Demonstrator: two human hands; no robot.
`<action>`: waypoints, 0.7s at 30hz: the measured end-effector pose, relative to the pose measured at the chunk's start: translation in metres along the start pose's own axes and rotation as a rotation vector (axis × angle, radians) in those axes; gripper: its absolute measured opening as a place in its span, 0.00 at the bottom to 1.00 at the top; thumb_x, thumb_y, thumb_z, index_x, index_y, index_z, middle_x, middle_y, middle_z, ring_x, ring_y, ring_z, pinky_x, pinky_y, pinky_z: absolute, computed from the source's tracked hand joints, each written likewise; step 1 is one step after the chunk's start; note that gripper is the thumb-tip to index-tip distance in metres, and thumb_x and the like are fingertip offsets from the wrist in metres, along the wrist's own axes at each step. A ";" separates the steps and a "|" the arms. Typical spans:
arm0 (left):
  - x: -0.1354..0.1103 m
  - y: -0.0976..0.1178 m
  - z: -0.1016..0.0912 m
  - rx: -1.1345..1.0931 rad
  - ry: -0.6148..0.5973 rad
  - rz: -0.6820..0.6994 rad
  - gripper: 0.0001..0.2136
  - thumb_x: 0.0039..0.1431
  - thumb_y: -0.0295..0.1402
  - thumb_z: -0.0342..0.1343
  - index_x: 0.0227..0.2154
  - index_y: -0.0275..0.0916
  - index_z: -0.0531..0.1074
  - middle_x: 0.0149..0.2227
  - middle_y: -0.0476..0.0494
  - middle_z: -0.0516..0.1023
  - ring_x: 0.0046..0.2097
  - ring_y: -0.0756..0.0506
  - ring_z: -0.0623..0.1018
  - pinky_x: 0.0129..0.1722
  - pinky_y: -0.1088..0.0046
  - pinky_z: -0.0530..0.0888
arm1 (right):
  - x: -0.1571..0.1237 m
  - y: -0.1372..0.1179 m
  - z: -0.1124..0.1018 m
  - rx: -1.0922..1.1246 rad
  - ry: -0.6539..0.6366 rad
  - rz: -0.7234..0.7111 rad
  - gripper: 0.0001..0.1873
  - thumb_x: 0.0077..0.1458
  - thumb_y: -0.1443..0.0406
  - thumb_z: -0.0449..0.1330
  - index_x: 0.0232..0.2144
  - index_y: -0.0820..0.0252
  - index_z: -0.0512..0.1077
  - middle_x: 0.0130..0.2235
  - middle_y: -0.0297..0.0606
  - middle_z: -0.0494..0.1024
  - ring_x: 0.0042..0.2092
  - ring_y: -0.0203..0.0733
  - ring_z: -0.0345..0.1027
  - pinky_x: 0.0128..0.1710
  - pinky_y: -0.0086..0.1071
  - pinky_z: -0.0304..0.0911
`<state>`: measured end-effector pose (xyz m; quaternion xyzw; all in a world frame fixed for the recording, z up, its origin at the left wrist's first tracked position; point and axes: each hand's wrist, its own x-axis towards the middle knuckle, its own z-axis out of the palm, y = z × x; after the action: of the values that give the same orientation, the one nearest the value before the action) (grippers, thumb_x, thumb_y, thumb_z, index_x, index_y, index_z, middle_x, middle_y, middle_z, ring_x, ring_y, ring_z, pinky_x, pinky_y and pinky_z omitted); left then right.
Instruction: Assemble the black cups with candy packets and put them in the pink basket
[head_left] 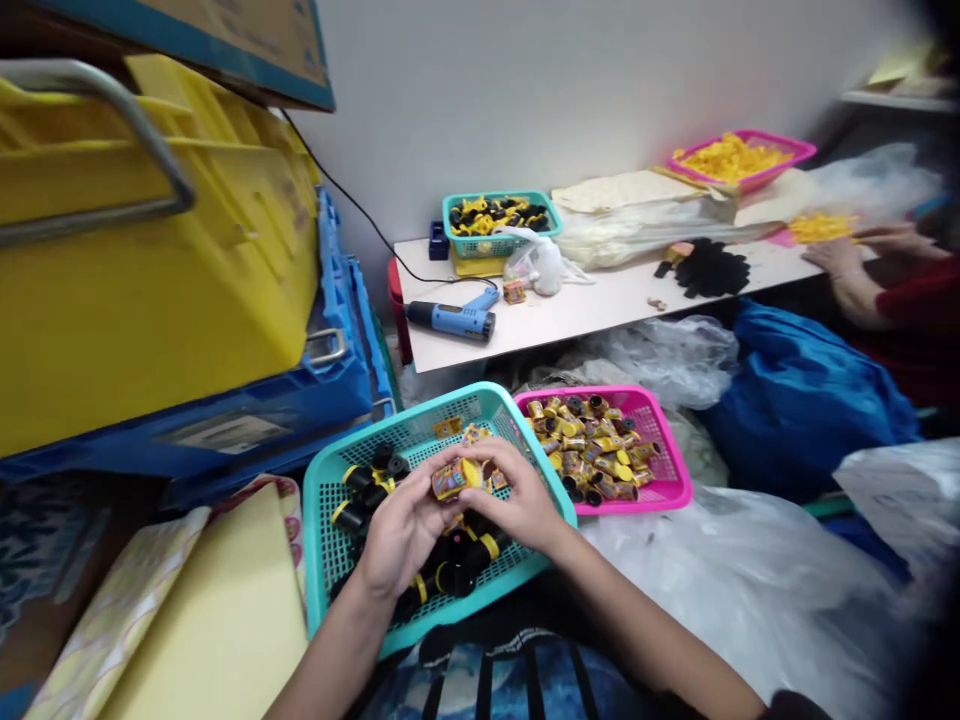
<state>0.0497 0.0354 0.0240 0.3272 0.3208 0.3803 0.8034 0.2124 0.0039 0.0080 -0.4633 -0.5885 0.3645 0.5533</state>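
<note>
Between my two hands is a small cylinder with a printed wrapper (450, 480) and a yellow end. My left hand (405, 520) supports it from the left with curled fingers. The fingers and thumb of my right hand (521, 500) close on its yellow end. Both hands are over a turquoise basket (322, 490). In it lie several black cylinders with yellow bands (457, 575) and, toward its far side, some loose printed wrappers (448, 427). The fingers partly cover the cylinder.
A pink basket (679, 480) of wrapped cylinders adjoins on the right. On the white table (450, 355) lie a blue heat gun (454, 320), a turquoise basket (555, 215) and black pieces (712, 268). Stacked yellow crates (187, 300) stand left. Another person's hands (840, 265) work at far right.
</note>
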 end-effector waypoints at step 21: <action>-0.047 0.025 -0.098 1.273 0.392 0.004 0.18 0.46 0.51 0.59 0.36 0.46 0.81 0.49 0.39 0.79 0.55 0.30 0.73 0.58 0.47 0.63 | -0.031 0.043 -0.170 -0.703 0.307 0.421 0.27 0.48 0.55 0.64 0.48 0.61 0.71 0.49 0.52 0.74 0.52 0.58 0.66 0.54 0.53 0.57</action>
<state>-0.0590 0.0369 -0.0013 0.6629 0.6223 0.1706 0.3797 0.3853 -0.0269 -0.0214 -0.7823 -0.4804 0.1738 0.3564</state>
